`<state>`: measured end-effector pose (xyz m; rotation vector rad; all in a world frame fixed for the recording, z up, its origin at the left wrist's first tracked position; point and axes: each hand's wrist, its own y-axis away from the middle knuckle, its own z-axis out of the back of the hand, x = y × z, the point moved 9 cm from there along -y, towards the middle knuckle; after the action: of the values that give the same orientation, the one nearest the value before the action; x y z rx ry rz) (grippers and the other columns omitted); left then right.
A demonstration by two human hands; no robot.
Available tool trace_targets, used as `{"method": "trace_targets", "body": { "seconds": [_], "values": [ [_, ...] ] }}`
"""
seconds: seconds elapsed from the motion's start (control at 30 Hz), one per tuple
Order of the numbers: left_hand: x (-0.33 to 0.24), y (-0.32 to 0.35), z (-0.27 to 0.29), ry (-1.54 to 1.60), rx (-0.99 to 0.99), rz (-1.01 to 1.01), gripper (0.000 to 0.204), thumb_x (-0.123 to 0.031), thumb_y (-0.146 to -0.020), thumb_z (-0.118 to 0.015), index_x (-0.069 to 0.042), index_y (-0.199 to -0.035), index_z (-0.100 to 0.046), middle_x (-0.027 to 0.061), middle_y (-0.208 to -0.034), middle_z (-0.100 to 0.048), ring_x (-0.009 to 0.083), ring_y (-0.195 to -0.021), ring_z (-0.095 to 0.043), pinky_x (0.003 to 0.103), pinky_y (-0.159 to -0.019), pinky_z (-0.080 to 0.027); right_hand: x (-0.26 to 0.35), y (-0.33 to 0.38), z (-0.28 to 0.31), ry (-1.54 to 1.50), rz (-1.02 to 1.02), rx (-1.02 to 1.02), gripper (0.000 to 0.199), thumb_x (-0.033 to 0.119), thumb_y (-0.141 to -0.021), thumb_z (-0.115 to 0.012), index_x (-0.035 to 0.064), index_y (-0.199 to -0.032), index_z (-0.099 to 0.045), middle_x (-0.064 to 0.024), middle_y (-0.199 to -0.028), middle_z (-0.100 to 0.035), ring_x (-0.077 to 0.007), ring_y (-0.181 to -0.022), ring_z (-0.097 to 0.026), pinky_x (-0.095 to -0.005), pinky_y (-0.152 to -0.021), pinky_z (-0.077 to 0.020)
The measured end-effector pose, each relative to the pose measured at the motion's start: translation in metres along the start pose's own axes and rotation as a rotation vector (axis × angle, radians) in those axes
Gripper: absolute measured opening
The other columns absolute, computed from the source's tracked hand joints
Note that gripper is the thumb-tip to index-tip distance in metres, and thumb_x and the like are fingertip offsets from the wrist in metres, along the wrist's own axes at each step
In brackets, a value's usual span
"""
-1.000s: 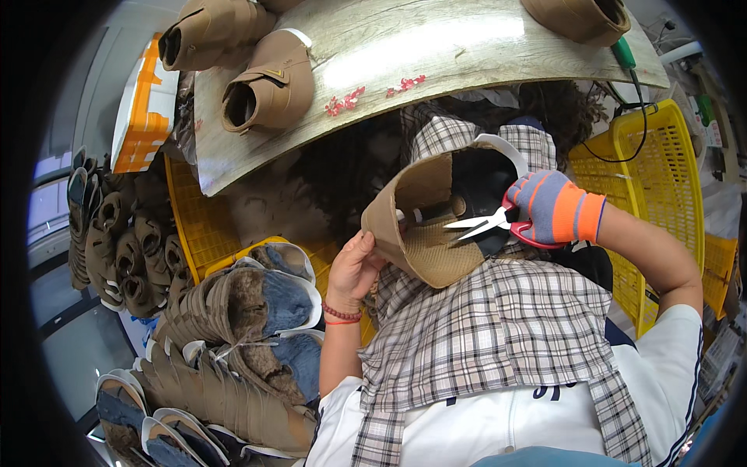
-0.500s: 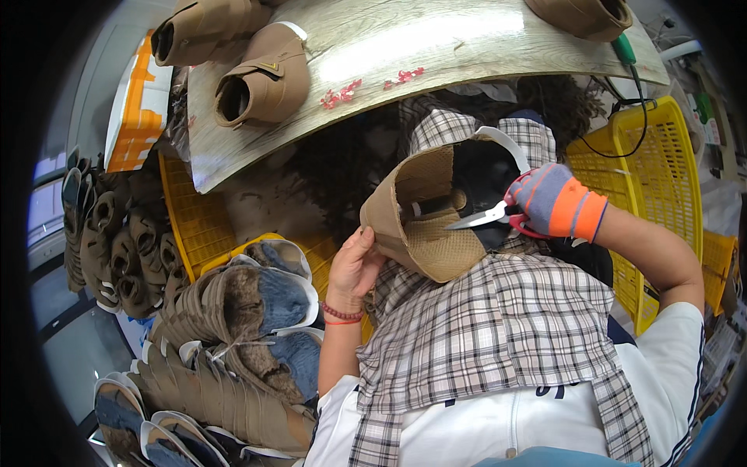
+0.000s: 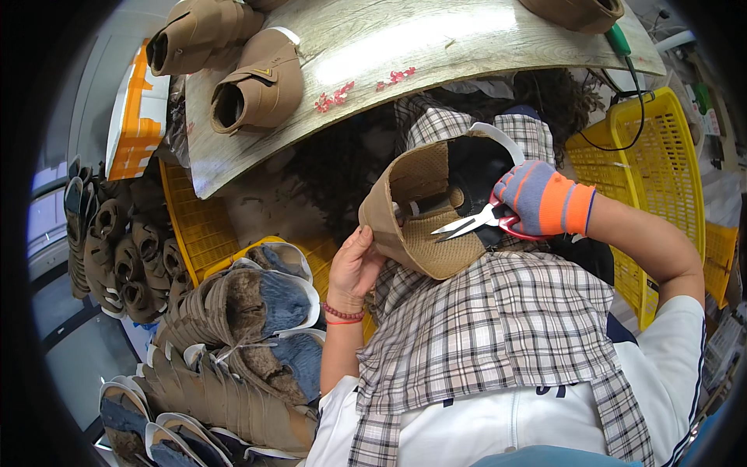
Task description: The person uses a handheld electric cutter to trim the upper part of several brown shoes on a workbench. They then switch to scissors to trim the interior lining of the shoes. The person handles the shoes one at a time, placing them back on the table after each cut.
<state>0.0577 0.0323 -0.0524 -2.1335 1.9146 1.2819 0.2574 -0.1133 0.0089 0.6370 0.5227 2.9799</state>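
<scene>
The right hand (image 3: 542,204), in a grey and orange glove, is closed around the red handles of a pair of scissors (image 3: 476,222), whose blades are parted and pointed into the opening of a tan boot upper (image 3: 424,210). The boot upper is held above a plaid cloth (image 3: 498,327) on the lap, with its outer side gripped by the bare left hand (image 3: 355,263), fingers curled against it. 2 finished tan boots (image 3: 233,58) are seen at the left end of the wooden worktable (image 3: 436,39). A yellow crate (image 3: 661,148) is placed at the right.
</scene>
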Motion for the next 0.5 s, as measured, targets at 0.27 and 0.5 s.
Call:
{"method": "trace_targets", "body": {
  "seconds": [0.27,0.5],
  "values": [
    [0.001,0.0,-0.001,-0.004,0.017,0.007,0.047,-0.027,-0.1,-0.047,0.004,-0.135,-0.043,0.0254,-0.131,-0.051,0.0315,-0.121,-0.051,0.046,-0.107,-0.036,0.004,0.005,0.004,0.091,-0.009,-0.008,0.024,0.025,-0.069,-0.073,0.0107,-0.087,-0.067,-0.0073,-0.079,-0.066,-0.0261,-0.077,-0.065,-0.0352,-0.069,-0.0514],
    [0.002,-0.001,-0.008,0.024,0.102,0.02,0.046,-0.027,-0.099,-0.049,0.003,-0.134,-0.045,0.0168,-0.13,-0.056,0.0259,-0.121,-0.052,0.042,-0.106,-0.037,-0.008,0.016,0.027,0.043,-0.128,-0.132,0.028,0.029,-0.072,-0.073,0.0101,-0.092,-0.067,-0.0073,-0.086,-0.067,-0.0251,-0.083,-0.065,-0.0354,-0.075,-0.05]
  ]
}}
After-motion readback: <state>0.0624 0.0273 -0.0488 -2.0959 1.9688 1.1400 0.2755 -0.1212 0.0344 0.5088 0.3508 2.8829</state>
